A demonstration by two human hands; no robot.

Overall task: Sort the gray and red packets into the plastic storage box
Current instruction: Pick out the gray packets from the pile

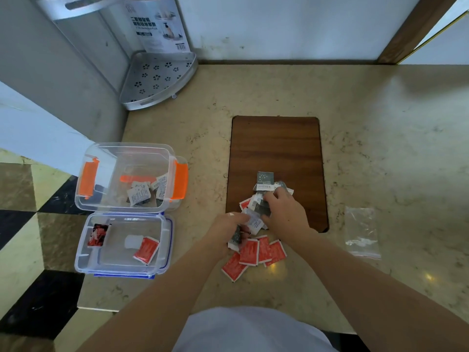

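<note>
A pile of gray packets and red packets lies at the near edge of a brown wooden board. My left hand grips gray packets just above the red ones. My right hand presses down on the gray packets in the pile, fingers curled around some. At the left stand two clear plastic boxes: the one with orange clips holds several gray packets, the blue-edged one holds a red packet and a dark red item.
An empty clear zip bag lies on the beige stone counter to the right. A metal corner shelf stands at the back left against the wall. The counter's left edge drops to a checkered floor.
</note>
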